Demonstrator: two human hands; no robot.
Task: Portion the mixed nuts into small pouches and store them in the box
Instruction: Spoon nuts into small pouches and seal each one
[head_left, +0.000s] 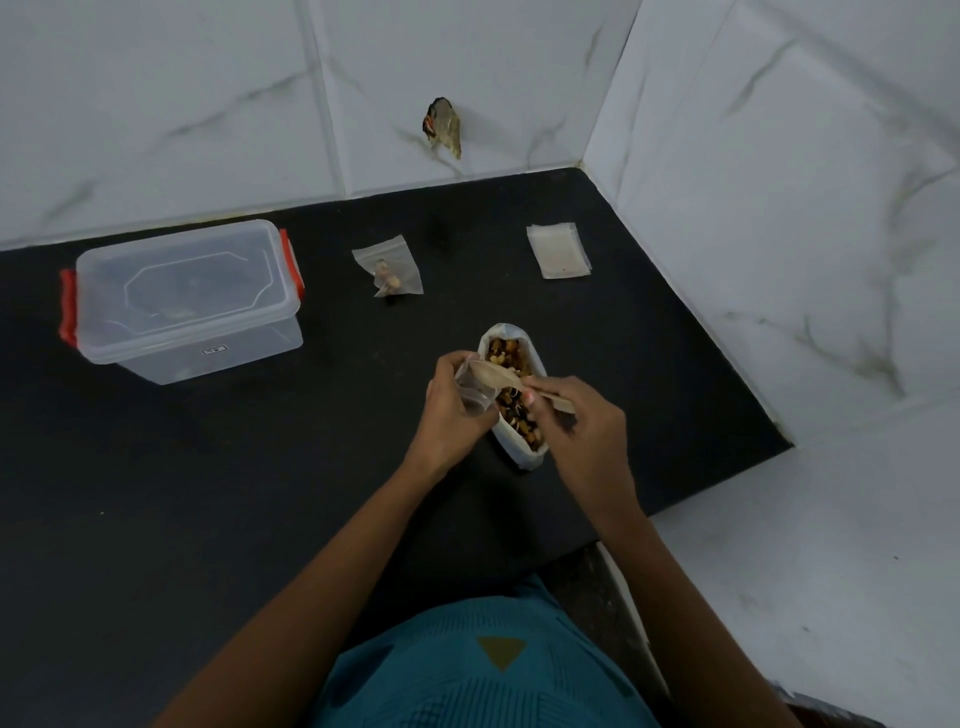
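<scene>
A white bag of mixed nuts (511, 358) stands open on the black counter (260, 493). Beside the bag's left edge, my left hand (451, 405) holds a small clear pouch (470, 387) with its mouth open. My right hand (582, 431) grips a wooden spoon (493, 375), whose bowl lies at the pouch's mouth. A filled pouch (388, 273) lies further back on the counter. A stack of empty pouches (559, 251) lies at the back right. The clear box (182, 301) with red clips stands at the left with its lid on.
Marble-tiled walls (779, 182) close the counter at the back and right. A small brown object (443, 127) hangs on the back wall. The counter's front edge runs near my teal shirt (483, 670).
</scene>
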